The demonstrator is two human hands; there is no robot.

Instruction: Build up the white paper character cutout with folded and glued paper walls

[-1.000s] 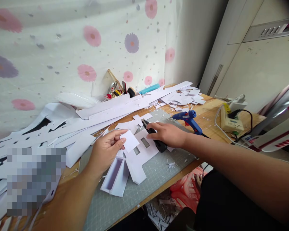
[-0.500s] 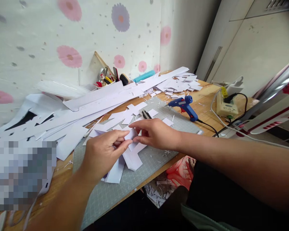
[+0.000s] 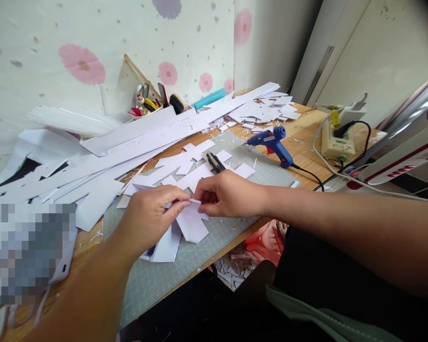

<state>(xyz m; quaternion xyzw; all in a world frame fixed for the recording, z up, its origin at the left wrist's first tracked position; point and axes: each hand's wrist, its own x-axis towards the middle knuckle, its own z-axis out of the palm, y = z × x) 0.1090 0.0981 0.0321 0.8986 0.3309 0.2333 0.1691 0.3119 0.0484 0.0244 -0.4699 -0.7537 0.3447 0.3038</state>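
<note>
My left hand (image 3: 151,218) pinches the top edge of a small white board piece (image 3: 191,221) between thumb and fingers. My right hand (image 3: 231,194) is closed at that piece's right edge, its thumb and curled fingertips touching it. Part of the piece is hidden by the fingers, and it overlaps other white pieces below. A folded white board piece (image 3: 167,244) rests under my left hand on the grey cutting mat (image 3: 157,289). Just beyond my right hand lies a black utility knife (image 3: 216,162) among cut white pieces.
A blue glue gun (image 3: 274,141) stands at the mat's right, its cord running to a power strip (image 3: 337,142). Long white board strips (image 3: 139,142) cross the table's back left. Behind them are a tool holder (image 3: 151,107) and a turquoise roll (image 3: 209,99). A blurred-out device (image 3: 35,254) lies left.
The held piece has turned so that its edge faces up, and my right fingers have curled in more. The view has tilted slightly downward.
</note>
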